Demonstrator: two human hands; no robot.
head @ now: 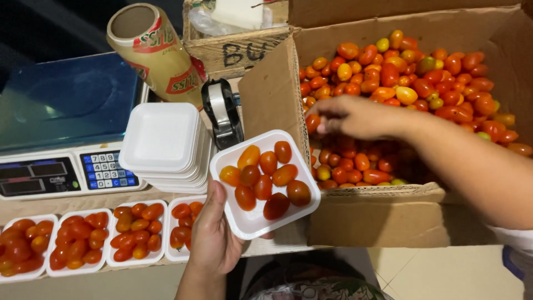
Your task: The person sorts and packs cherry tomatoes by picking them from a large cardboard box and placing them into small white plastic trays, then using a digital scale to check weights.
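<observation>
We hold white tray (pixel 261 183) of tomatoes, left hand (pixel 214 236) clamped under its edge, off desk (pixel 66 203). Right hand (pixel 347 116) pinches tomato (pixel 312 122) inside cardboard box (pixel 277 94). Risk: tray tilts, tomatoes roll off; hard pinch bruises fruit.

You see red, orange and a few yellow-green tomatoes (pixel 422 72) in a brown box (pixel 383 222); the trays (pixel 252 222) are white.

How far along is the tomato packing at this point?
Done: four filled trays sit in a row beside the scale. In hand: the left hand holds a partly filled tray; the right hand pinches a tomato in the cardboard box. Left: a stack of empty trays and many boxed tomatoes.
</observation>
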